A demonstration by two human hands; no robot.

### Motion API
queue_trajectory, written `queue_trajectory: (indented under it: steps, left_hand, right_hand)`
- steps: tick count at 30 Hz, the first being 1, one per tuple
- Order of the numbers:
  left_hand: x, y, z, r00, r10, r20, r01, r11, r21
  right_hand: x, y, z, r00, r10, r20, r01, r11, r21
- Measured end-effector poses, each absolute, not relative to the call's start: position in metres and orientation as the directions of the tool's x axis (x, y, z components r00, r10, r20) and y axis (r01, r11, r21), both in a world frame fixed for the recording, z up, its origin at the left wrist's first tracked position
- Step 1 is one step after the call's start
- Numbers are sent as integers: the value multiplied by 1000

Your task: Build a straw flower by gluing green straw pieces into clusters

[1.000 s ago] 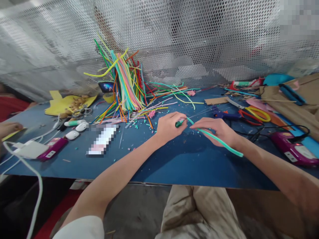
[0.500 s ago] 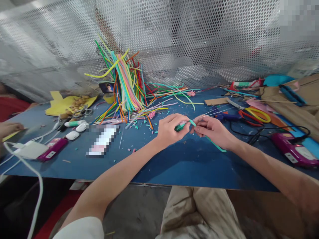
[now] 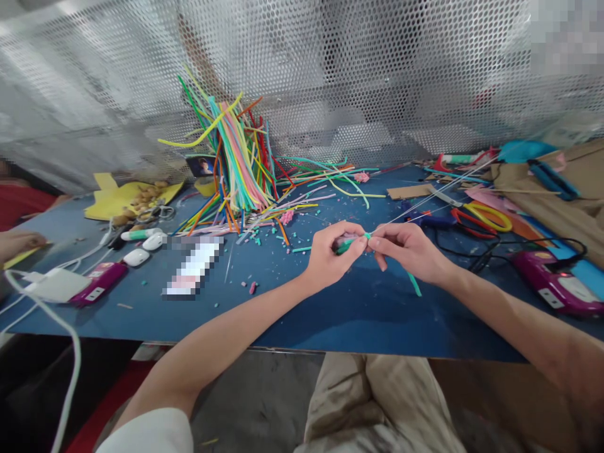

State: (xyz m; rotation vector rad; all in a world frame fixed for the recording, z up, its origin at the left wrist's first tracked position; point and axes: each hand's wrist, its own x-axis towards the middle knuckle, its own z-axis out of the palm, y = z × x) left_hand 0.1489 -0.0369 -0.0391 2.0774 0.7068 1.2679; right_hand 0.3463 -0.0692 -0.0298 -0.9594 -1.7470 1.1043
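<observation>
Over the table's front half my two hands meet at the fingertips. My left hand (image 3: 336, 253) is closed around green and pale pinkish stuff, partly hidden in the palm. Pinched at its fingertips is a mint-green pipe cleaner (image 3: 367, 236). My right hand (image 3: 409, 250) grips the same spot between thumb and forefinger; a green tail (image 3: 415, 285) hangs below that palm. Thin pale strands (image 3: 441, 190) run from the fingertips up toward the back right. A green stem end (image 3: 301, 250) lies just left of my left hand.
Behind stands a big bundle of coloured pipe cleaners (image 3: 236, 160), with loose stems and clippings around it. A blurred phone-like rectangle (image 3: 194, 267) lies left. Scissors (image 3: 491, 217), a blue glue gun (image 3: 431, 220) and a purple power strip (image 3: 557, 283) are right. Another person's hand (image 3: 19, 245) shows far left.
My hands have drawn closer, fingertips now touching over the green stem. Its upright end has dropped between them, and the green tail has swung to hang steeper. The pale strands look longer.
</observation>
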Motion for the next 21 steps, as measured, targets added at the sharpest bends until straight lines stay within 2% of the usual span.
queue_trajectory:
  steps: [6, 10, 13, 16, 18, 21]
  left_hand:
    - [146, -35, -38, 466, 742, 481, 54, -567, 822]
    - [143, -31, -33, 608, 709, 358, -9, -445, 896]
    - [144, -31, -32, 696, 694, 187, -78, -186, 980]
    - [146, -33, -33, 767, 642, 9, -118, 128, 985]
    - [147, -34, -33, 801, 596, -54, -114, 240, 964]
    - [148, -34, -32, 811, 580, -77, -136, 314, 940]
  right_hand:
    - [351, -69, -26, -277, 913, 299, 281, 375, -884]
    - [355, -71, -28, -243, 869, 430, 287, 488, -824]
    - [356, -73, -29, -283, 816, 504, 231, 568, -790]
    - [355, -74, -30, -302, 820, 486, 165, 547, -821]
    - [353, -74, -31, -310, 831, 462, 102, 512, -853]
    - [351, -73, -33, -315, 846, 431, 30, 463, -886]
